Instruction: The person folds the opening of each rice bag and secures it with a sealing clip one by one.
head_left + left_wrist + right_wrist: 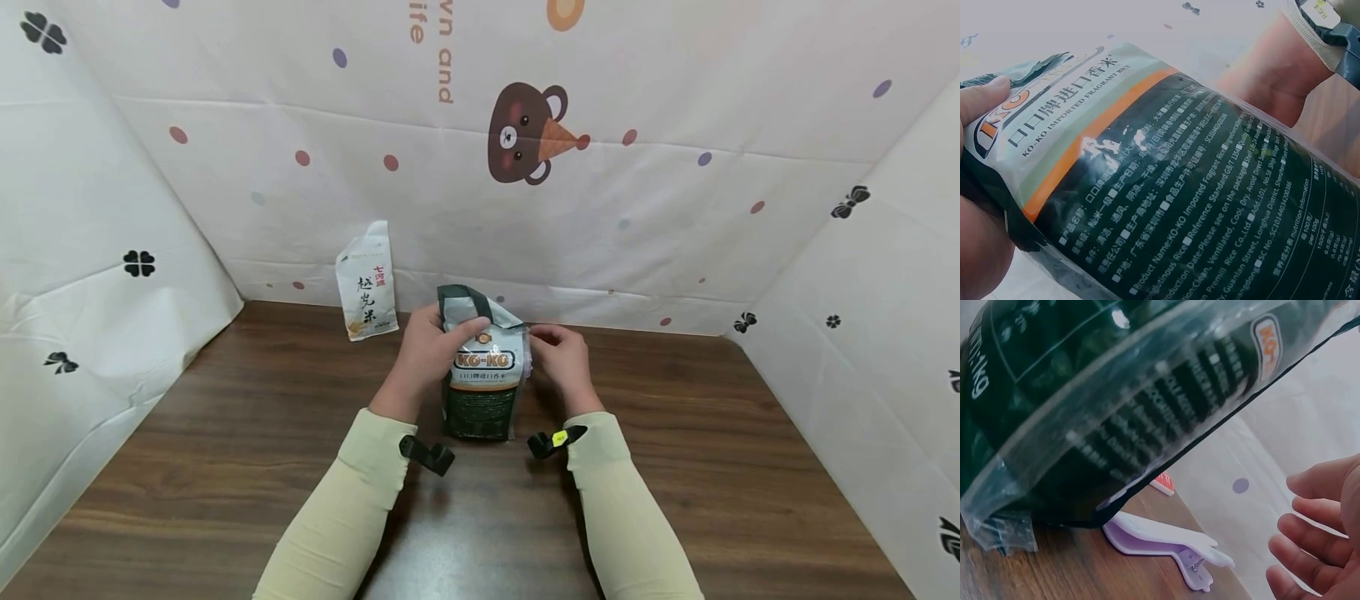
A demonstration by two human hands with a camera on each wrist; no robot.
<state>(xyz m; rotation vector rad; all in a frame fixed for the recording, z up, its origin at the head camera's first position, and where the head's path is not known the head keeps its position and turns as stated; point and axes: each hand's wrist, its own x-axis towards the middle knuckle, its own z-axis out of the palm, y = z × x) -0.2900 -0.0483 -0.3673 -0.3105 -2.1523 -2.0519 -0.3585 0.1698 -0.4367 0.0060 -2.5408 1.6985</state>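
A green and white KO-KO rice bag point(483, 408) stands upright on the table, its top folded and crumpled. My left hand point(429, 348) grips its upper left side, the thumb lying across the front. Close to the bag's right edge is my right hand point(558, 360); in the right wrist view its fingers point(1310, 540) are loosely bent, apart from the bag and holding nothing. On the table behind the bag lies a light purple sealing clip point(1169, 539), partly hidden by the bag.
A white rice bag point(367, 287) stands at the back left against the patterned cloth wall point(450, 217). Part of a small red and white object point(1163, 482) shows behind the KO-KO bag. Cloth walls border the brown wooden table point(675, 417) at the back and sides.
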